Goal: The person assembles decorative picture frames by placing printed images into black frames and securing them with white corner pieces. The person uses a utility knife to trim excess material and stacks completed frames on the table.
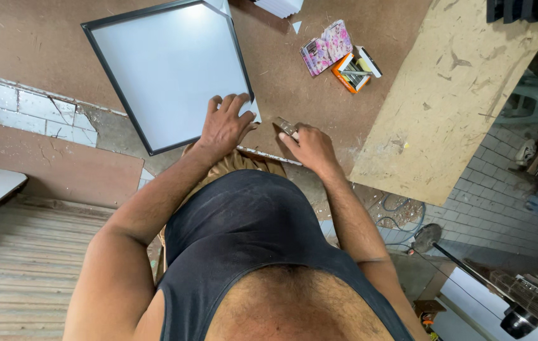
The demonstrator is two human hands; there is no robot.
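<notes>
Black-edged white frame (pixel 168 76), pink floral pouch (pixel 326 47)

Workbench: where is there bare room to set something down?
Bare brown board lies left of the frame, and more between the frame and the floral pouch. The pale board at right is bare too. It is crowded at the near edge: the left hand presses the frame's corner and the right hand holds a small tool.

Smooth matt white panel (pixel 168 69), black-framed, on rough brown fibreboard (pixel 294 82).
</notes>
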